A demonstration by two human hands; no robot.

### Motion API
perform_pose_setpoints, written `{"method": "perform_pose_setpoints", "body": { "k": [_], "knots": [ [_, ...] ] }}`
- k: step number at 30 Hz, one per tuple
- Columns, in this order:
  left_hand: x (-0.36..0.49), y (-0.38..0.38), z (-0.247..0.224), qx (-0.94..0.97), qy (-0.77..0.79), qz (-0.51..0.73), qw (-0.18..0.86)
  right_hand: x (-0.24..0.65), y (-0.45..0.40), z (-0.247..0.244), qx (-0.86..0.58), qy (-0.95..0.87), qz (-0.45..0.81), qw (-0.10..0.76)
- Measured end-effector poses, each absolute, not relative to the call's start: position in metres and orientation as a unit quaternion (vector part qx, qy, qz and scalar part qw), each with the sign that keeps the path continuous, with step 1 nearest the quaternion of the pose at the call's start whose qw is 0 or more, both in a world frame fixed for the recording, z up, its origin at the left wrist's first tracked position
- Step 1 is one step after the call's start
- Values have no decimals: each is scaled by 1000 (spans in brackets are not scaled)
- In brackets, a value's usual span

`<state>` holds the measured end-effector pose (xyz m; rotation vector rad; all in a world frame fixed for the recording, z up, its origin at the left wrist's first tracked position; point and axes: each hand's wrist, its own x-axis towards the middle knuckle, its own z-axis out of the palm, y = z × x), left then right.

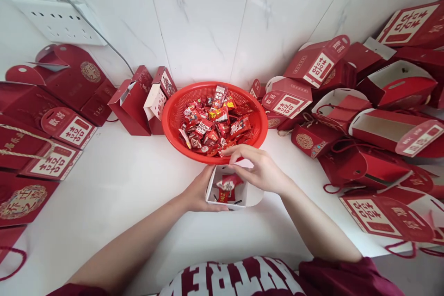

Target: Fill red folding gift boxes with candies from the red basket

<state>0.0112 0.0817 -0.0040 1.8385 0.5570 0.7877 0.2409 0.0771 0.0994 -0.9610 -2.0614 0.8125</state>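
My left hand [198,193] is closed around the left side of a small gift box [244,194], its top open and its inside white. In the box show several red-wrapped candies [229,182]; the topmost looks slightly blurred. Over the box's far right edge my right hand [262,171] is held with bent fingers, index and thumb apart, and no candy shows between them. Its fingertips are close to the front rim of a red plastic basket [168,132], which holds a heap of wrapped candies [211,125].
Red gift boxes [52,162] are grouped at the left, and two more boxes [133,101] stand beside the basket. A pile of red boxes [374,166], some with open tops, fills the right side. A power strip [58,21] with a cable [100,32] is on the tiled wall.
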Motion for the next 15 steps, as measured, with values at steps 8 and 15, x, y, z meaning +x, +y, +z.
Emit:
{"method": "perform_pose_setpoints", "body": {
  "k": [8,15],
  "knots": [
    [17,72,7,710,217,325,586,288,21,44,-466,-728,108,491],
    [-6,44,2,727,273,286,561,276,-5,0,-441,-653,352,505]
  ]
}}
